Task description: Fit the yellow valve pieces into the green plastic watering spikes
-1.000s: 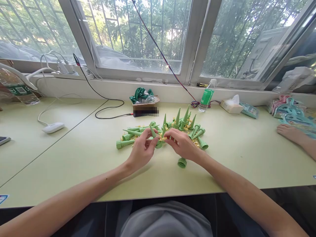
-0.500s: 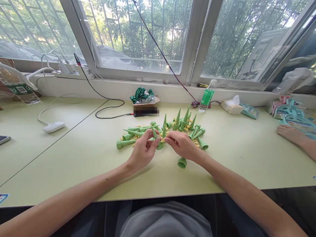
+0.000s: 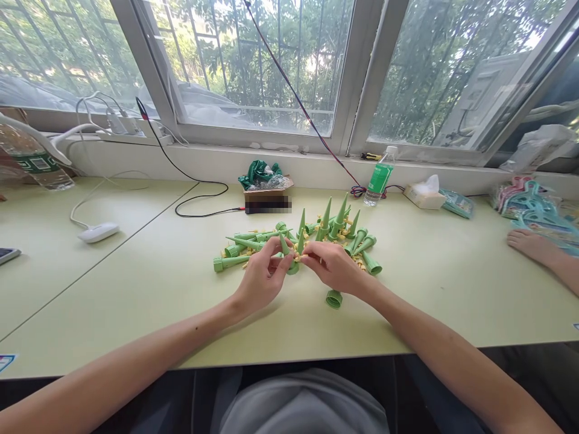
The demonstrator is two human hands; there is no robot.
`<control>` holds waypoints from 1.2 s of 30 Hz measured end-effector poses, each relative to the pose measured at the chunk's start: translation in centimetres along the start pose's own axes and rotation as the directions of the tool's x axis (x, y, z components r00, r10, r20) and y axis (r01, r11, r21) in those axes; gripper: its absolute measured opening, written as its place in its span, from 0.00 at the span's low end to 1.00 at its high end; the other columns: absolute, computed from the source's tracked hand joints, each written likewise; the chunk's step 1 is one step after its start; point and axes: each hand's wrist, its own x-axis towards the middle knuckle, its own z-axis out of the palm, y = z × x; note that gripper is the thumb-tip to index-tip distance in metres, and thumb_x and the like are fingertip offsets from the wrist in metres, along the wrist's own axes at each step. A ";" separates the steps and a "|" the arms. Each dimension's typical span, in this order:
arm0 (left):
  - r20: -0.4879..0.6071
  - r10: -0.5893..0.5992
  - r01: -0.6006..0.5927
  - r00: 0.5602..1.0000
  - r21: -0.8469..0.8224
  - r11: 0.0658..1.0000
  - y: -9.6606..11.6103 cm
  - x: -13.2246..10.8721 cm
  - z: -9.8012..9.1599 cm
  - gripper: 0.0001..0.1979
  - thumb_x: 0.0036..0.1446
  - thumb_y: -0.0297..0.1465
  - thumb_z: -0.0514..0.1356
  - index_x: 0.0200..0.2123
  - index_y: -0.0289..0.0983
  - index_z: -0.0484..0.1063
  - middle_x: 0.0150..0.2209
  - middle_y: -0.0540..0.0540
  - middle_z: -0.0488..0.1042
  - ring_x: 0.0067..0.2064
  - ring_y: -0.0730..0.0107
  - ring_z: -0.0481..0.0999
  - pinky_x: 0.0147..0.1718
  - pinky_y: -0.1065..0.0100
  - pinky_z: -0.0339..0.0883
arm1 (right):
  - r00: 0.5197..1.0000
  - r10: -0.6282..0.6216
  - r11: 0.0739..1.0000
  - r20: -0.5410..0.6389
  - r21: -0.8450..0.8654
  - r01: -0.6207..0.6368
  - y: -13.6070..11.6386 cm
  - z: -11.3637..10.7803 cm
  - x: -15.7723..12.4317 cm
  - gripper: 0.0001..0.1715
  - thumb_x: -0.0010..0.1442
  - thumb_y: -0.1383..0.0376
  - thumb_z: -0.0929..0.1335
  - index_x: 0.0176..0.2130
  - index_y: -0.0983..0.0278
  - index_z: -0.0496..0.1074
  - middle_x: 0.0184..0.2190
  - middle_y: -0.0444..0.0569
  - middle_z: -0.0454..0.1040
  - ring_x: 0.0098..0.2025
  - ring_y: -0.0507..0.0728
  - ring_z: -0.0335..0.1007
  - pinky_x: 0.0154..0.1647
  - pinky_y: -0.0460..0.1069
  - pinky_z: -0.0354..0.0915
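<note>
Both hands meet at one green cone, a yellow piece at its right side

The left hand (image 3: pixel 265 268) has its grip closed around a green cone (image 3: pixel 284 243), whose long axis runs up from a wide cap end near the surface (image 3: pixel 181 313) to a tip leaning a little to the left. The right hand (image 3: pixel 332 262) keeps a narrow pinch at a small yellow piece (image 3: pixel 297 258), just right of the cone and low on it, so the piece lies between the cone and the right fingertips. The fingers cover much of it, and whether it sits in the cone or only against it is hard to tell. Of the two, the left hand is nearer the cone; the right is nearer the yellow piece.

More upright cones (image 3: pixel 338 224) stand behind the right hand, lying cones (image 3: pixel 230 263) spread to the left, and one loose cone (image 3: pixel 333 299) shows its threaded opening just below the right wrist.

Farther back, a cardboard box (image 3: pixel 253 192) holds crumpled green plastic (image 3: pixel 257 172) and clear wrap (image 3: pixel 277 182). A labelled bottle (image 3: pixel 380 178) stands capped near the sill, and a tissue box (image 3: pixel 423 196) beside it has a white tissue (image 3: pixel 433 182) poking out
</note>
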 end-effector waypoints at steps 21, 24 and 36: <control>0.001 0.001 -0.001 1.000 0.024 1.000 0.1 0.0 0.0 0.09 0.66 0.38 0.56 0.44 0.39 0.64 0.45 0.45 0.76 0.21 0.82 0.70 0.17 0.75 0.61 | 1.000 -0.013 1.000 0.003 -0.007 0.013 0.0 0.0 -0.1 0.10 0.71 0.62 0.63 0.37 0.64 0.69 0.28 0.46 0.71 0.27 0.52 0.62 0.30 0.47 0.58; 0.008 -0.001 0.001 1.000 0.021 1.000 0.1 -0.1 -0.1 0.09 0.67 0.37 0.56 0.42 0.38 0.64 0.47 0.44 0.75 0.22 0.82 0.71 0.17 0.75 0.61 | 1.000 0.001 1.000 0.014 -0.025 0.000 0.1 0.0 -0.1 0.15 0.72 0.60 0.62 0.35 0.64 0.69 0.27 0.46 0.71 0.27 0.52 0.62 0.30 0.46 0.58; -0.021 -0.016 0.016 1.000 0.003 1.000 0.0 0.1 0.0 0.10 0.67 0.40 0.56 0.44 0.39 0.64 0.45 0.46 0.74 0.20 0.84 0.65 0.17 0.75 0.62 | 0.999 0.032 0.999 -0.024 0.018 -0.032 -0.2 -0.3 -0.1 0.07 0.67 0.62 0.68 0.43 0.64 0.69 0.33 0.47 0.75 0.25 0.50 0.65 0.29 0.47 0.63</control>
